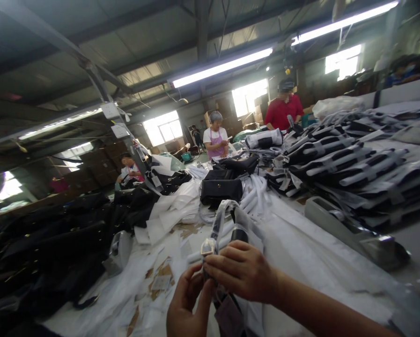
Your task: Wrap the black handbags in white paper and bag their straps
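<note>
In the head view, my left hand (190,299) curls around the near end of a bag strap, its thumb and fingers closed on it just below a metal buckle (207,247). My right hand (245,271) lies over the same strap from the right, fingertips pressed together against it beside the buckle. White protective wrap (227,206) covers the looped handle of this bag, which stands under and beyond my hands. A dark panel of the bag (230,316) shows below my fingers. The strap between my fingertips is mostly hidden.
Wrapped black bags (339,154) are piled at right, near a grey tape dispenser (353,234). A second dispenser (118,252) stands left by heaped black bags (55,243). A finished-looking black bag (221,191) sits ahead. Paper scraps (160,281) litter the table. Co-workers stand beyond.
</note>
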Tool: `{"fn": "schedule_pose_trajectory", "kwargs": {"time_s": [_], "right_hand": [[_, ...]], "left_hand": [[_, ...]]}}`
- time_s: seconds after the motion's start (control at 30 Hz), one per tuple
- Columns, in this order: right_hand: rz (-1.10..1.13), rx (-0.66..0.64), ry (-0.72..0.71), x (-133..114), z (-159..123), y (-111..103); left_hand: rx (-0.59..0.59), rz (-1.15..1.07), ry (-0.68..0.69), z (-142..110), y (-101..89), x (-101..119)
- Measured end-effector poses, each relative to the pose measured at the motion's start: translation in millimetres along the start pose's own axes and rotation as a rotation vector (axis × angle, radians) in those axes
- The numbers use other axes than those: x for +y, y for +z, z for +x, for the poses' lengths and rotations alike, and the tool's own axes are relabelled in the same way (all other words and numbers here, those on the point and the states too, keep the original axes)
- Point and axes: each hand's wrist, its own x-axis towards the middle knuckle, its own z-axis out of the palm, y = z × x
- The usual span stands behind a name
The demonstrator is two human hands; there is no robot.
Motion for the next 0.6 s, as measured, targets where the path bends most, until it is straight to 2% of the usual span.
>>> {"fn": "schedule_pose_trajectory", "kwargs": {"time_s": [0.2,0.33,0.43,0.53,0.6], "right_hand": [[-0.03,-0.027,0.023,1,-3,-1],[-0.027,-0.059,0.05,0,-4,7],[0.027,-0.156,0.082,4,-8,16],[0.124,-0.248,0.218,9,-26,20],[0.202,-0.235,0.426,10,-47,17]], "left_hand": [[0.0,0.211,0.2,-6,1.4,-25],[-0.002,0.235,0.241,-13,-3.2,-38],[-0.067,0.177,0.235,-16,-0.4,-43],[-0.136,0.025,0.182,-16,5.6,-49],[-0.163,-0.069,0.12,-15,9.1,-53]]}}
